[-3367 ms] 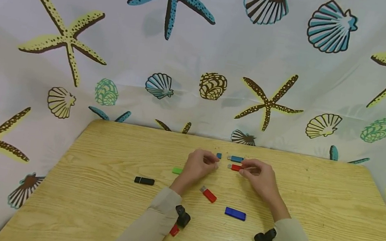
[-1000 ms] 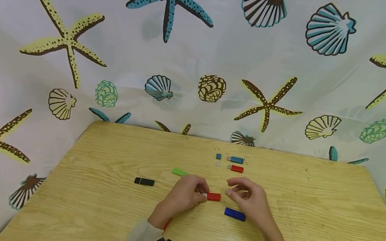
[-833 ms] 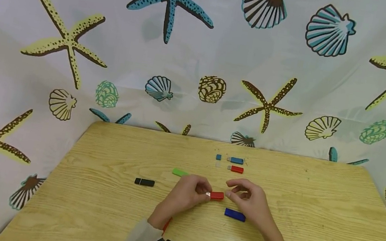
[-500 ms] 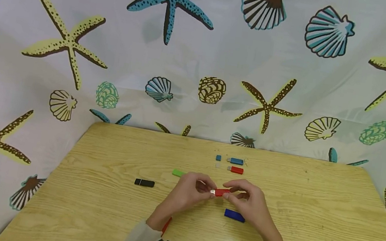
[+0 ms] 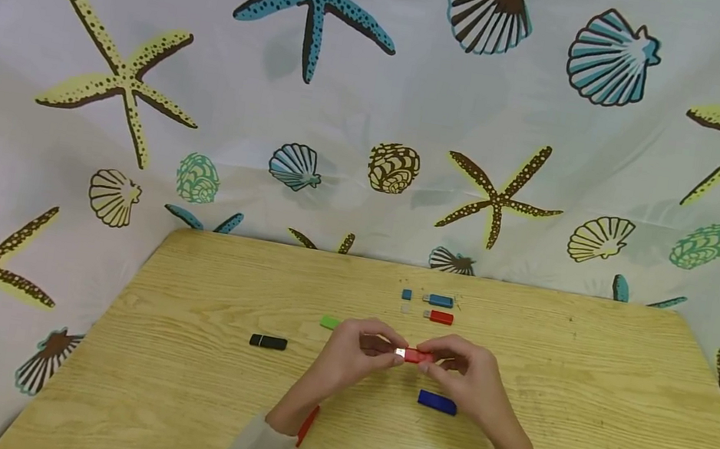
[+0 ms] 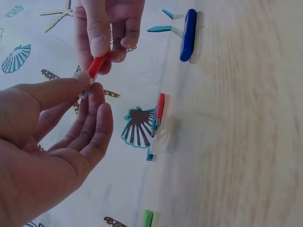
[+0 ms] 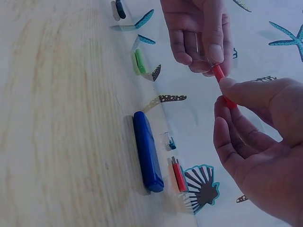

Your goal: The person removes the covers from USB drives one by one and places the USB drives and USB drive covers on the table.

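Note:
A red USB stick (image 5: 413,356) with a clear-capped end is held level above the middle of the table, between both hands. My left hand (image 5: 351,349) pinches its clear, silvery end between thumb and fingertips. The red body's other end is pinched by my right hand (image 5: 472,375). In the left wrist view, the stick (image 6: 96,66) runs from one thumb to the other. The right wrist view shows its red body (image 7: 218,72) partly covered by thumb and fingers. Below the right hand lies a dark blue USB stick (image 5: 437,402).
Toward the back lie an uncapped blue USB stick (image 5: 440,301) and its blue cap (image 5: 407,294). In front of them are an uncapped red one (image 5: 440,317) and a clear cap (image 5: 405,309). A green stick (image 5: 329,322), a black one (image 5: 269,342) and another red one (image 5: 307,426) lie leftward.
Both hands came forward from the uncapped sticks at the back. The left hand picked the red USB stick off the table and raised it; the right hand then took hold of its other end.

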`<state>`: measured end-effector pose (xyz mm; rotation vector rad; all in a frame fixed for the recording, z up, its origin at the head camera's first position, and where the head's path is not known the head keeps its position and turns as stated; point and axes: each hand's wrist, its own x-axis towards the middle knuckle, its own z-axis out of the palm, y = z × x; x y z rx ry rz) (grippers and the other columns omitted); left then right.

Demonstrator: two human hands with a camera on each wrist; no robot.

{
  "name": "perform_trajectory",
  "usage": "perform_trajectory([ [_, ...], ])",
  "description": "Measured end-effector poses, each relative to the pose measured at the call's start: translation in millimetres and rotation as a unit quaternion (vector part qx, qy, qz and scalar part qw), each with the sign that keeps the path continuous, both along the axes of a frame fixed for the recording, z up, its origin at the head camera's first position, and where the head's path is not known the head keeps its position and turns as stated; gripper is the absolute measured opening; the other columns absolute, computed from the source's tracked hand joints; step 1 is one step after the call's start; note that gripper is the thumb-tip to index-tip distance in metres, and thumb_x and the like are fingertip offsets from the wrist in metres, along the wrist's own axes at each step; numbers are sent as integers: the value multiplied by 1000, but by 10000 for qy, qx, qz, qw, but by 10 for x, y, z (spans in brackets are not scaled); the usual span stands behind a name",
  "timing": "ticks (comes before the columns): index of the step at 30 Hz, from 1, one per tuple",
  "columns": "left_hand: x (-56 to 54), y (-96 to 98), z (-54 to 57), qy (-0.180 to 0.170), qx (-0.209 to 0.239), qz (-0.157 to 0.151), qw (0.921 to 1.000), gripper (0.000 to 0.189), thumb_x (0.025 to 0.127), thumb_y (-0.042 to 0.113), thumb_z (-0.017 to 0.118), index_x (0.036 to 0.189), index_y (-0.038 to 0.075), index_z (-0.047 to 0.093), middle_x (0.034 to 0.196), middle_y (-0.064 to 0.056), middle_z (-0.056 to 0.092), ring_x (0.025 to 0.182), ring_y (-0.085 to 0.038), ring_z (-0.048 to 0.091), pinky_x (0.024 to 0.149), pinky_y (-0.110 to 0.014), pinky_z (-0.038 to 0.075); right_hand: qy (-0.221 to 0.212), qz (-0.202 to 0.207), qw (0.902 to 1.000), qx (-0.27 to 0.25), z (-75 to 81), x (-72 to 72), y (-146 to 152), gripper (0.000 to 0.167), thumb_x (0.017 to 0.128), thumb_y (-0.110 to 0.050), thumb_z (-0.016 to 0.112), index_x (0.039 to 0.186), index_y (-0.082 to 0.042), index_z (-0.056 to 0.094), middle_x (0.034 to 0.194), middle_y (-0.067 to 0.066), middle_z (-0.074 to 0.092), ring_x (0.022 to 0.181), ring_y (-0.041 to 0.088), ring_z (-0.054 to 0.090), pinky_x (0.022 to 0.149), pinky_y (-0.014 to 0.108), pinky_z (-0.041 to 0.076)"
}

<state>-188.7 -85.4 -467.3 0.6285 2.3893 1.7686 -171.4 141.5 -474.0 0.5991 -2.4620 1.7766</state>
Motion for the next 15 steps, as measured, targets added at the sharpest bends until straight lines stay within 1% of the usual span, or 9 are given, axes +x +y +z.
perform_trajectory([
  [4,16,1,28,-9,145,-74,9999,16,91,0,77,107,1,77,108,-15,71,91,-29,73,75,-24,58,-7,-52,10000,5,44,18,8,15,92,-9,78,107,-9,77,104,4,74,91,20,70,79,33,60],
  [8,20,5,52,-80,219,-91,9997,18,91,1,77,108,1,77,109,-16,72,92,-30,73,76,-24,58,-29,-117,9999,0,86,34,8,15,92,-10,78,107,-11,77,103,2,74,89,18,70,79,34,60],
  [12,24,12,87,-137,293,-125,9994,17,92,3,76,109,0,76,110,-17,72,94,-29,73,78,-25,58,108,-130,9998,-37,113,41,7,15,92,-10,78,107,-11,77,104,1,74,88,18,69,79,36,60],
  [15,28,13,101,-148,346,-184,9991,17,93,3,75,109,0,76,110,-18,73,94,-28,74,77,-24,58,232,-136,9996,-94,124,44,9,15,91,-9,79,106,-11,77,104,2,74,89,17,69,79,34,60],
])
